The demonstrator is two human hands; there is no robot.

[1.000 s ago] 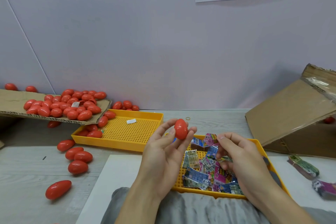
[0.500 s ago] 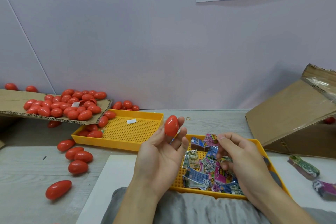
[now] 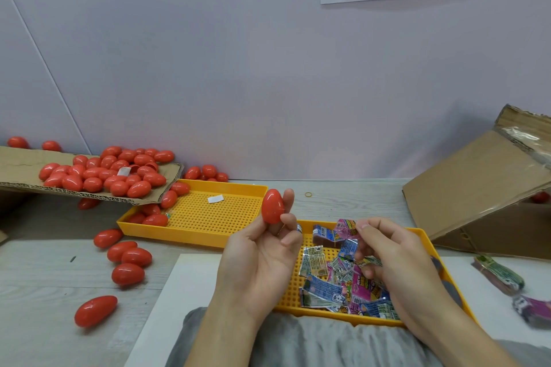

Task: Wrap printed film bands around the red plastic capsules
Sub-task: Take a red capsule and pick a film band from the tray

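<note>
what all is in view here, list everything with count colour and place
held capsule: one, red, in left fingers
loose capsules: dozens, red, on cardboard sheet, far tray and table at left
far tray: one, yellow, centre-left, paper scrap in it
near tray: one, yellow, under the hands
film bands: a pile, multicoloured, in near tray
band bundles: two, green and purple, far right
cardboard sheet: one, brown, left
box: one, brown, right
rubber band: one, tan, on table
left hand: holds capsule
right hand: over bands, grip unclear

The right hand (image 3: 399,271) hides part of the film bands (image 3: 331,274); its fingertip grip is unclear.
</note>
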